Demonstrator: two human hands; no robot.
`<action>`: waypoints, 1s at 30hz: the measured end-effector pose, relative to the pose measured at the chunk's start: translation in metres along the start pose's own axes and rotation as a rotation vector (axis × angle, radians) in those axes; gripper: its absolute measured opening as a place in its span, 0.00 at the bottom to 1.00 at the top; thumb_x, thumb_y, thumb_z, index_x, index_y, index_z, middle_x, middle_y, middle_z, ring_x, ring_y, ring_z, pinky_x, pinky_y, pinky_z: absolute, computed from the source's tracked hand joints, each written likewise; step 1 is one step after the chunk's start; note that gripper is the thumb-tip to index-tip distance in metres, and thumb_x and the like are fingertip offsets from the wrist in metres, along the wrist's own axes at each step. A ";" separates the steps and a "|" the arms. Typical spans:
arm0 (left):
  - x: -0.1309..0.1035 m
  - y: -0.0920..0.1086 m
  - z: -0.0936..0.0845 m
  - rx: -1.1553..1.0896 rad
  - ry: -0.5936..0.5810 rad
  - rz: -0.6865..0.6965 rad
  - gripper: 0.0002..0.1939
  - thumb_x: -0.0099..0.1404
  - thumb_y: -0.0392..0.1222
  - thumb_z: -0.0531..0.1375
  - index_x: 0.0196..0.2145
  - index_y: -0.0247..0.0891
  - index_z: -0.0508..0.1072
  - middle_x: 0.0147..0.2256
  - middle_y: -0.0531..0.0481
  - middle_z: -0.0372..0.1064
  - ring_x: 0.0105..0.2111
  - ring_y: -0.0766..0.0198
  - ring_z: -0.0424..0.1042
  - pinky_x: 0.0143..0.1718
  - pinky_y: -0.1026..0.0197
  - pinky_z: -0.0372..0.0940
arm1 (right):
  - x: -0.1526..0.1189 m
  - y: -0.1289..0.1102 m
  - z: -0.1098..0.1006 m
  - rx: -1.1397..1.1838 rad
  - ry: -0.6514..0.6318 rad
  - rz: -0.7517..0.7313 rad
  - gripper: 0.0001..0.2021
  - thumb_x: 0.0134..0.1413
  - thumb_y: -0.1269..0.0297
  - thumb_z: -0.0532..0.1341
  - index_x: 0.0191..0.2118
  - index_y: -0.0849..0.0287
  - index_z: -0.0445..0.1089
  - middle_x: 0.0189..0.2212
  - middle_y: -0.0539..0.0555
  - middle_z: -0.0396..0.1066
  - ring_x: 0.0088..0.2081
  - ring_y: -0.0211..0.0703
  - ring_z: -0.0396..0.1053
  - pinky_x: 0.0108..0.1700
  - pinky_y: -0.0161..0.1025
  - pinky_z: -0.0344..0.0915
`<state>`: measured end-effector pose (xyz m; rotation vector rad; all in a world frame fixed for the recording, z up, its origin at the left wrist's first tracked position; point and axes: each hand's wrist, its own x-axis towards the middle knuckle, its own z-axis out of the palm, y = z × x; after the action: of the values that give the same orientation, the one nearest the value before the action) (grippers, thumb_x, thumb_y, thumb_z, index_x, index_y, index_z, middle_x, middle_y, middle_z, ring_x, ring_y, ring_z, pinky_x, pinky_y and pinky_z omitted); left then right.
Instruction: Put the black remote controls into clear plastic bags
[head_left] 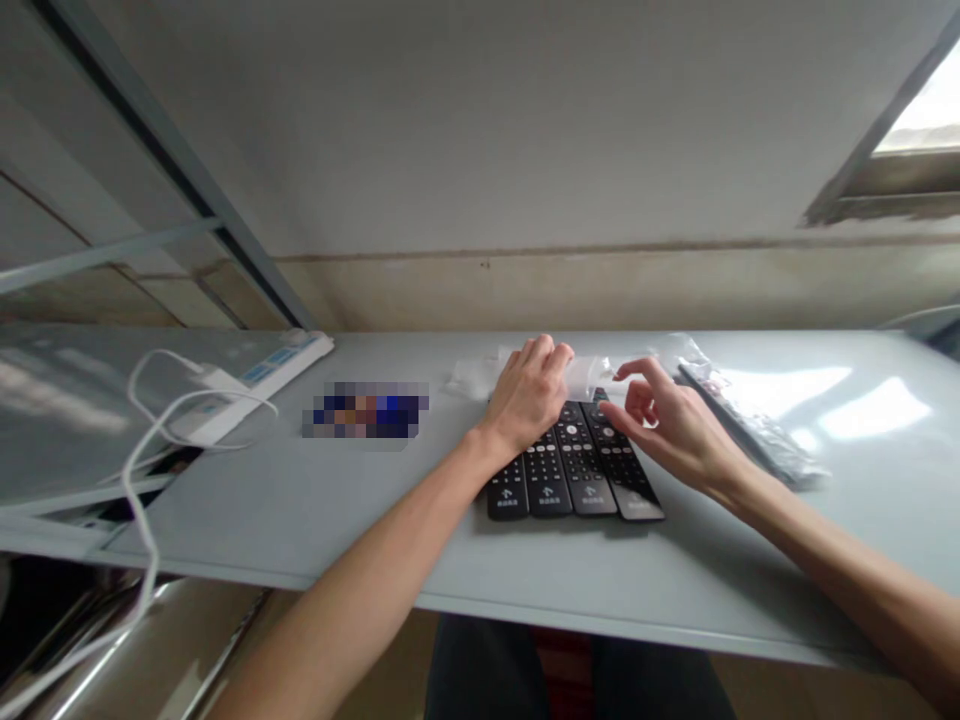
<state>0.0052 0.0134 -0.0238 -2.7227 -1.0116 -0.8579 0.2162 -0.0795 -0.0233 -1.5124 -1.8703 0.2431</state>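
Several black remote controls (551,485) lie side by side on the grey table, their upper ends partly hidden by my hands. Across those upper ends lies a translucent plastic roll (589,377). My left hand (529,390) is closed over the roll from above, its fingers curled down behind it. At the roll's right end is my right hand (664,415), thumb and index finger apart and the other fingers curled in. The index fingertip is close to the plastic; whether it touches cannot be made out. Nothing shows between that thumb and finger.
Right of my hands lies a dark, long object in clear plastic wrapping (750,430). A pixelated blue item (365,415) lies to the left. Farther left are a white power strip (255,390) and a looping white cable (142,500). The wall (525,285) borders the table's back.
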 end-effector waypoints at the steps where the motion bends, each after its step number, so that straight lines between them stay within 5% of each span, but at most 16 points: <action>1: 0.000 0.000 0.000 -0.002 0.003 -0.004 0.10 0.76 0.31 0.54 0.52 0.37 0.68 0.51 0.42 0.69 0.53 0.52 0.70 0.55 0.50 0.68 | 0.000 0.001 0.002 -0.015 -0.046 0.019 0.25 0.66 0.41 0.63 0.57 0.54 0.64 0.26 0.47 0.71 0.23 0.41 0.64 0.28 0.42 0.60; 6: 0.000 0.001 -0.001 -0.040 -0.051 -0.009 0.15 0.72 0.28 0.53 0.53 0.39 0.66 0.51 0.41 0.69 0.53 0.50 0.69 0.56 0.48 0.69 | -0.001 0.008 0.007 -0.044 -0.176 0.049 0.40 0.59 0.32 0.65 0.64 0.56 0.59 0.28 0.50 0.71 0.25 0.44 0.67 0.27 0.42 0.58; 16: -0.001 0.001 -0.002 -0.071 -0.033 -0.014 0.19 0.67 0.25 0.51 0.53 0.39 0.64 0.52 0.42 0.68 0.53 0.51 0.68 0.56 0.48 0.68 | 0.002 0.016 -0.002 0.113 -0.300 0.123 0.29 0.59 0.48 0.68 0.61 0.51 0.61 0.32 0.50 0.74 0.27 0.44 0.70 0.28 0.41 0.61; 22: -0.001 0.001 -0.001 -0.066 -0.007 -0.027 0.21 0.68 0.26 0.50 0.56 0.39 0.64 0.53 0.43 0.69 0.54 0.52 0.67 0.57 0.49 0.66 | 0.005 0.012 -0.008 0.266 -0.178 0.147 0.26 0.57 0.53 0.69 0.57 0.51 0.63 0.34 0.47 0.69 0.24 0.37 0.67 0.26 0.39 0.61; 26: -0.001 0.000 -0.001 -0.076 0.037 -0.035 0.22 0.67 0.26 0.51 0.57 0.40 0.63 0.54 0.43 0.70 0.54 0.51 0.67 0.57 0.49 0.66 | 0.008 0.004 -0.010 0.454 0.033 0.148 0.21 0.58 0.54 0.70 0.54 0.50 0.68 0.34 0.46 0.65 0.25 0.35 0.67 0.27 0.38 0.64; 30: -0.001 0.000 0.002 -0.078 0.084 -0.040 0.21 0.67 0.26 0.52 0.55 0.39 0.64 0.51 0.43 0.71 0.52 0.52 0.68 0.55 0.49 0.66 | 0.013 -0.002 -0.016 0.682 0.285 0.175 0.27 0.52 0.53 0.76 0.54 0.47 0.66 0.35 0.46 0.66 0.29 0.38 0.71 0.28 0.37 0.69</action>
<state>0.0054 0.0132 -0.0263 -2.7124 -1.0406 -1.0303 0.2239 -0.0725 -0.0054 -1.1522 -1.2471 0.6380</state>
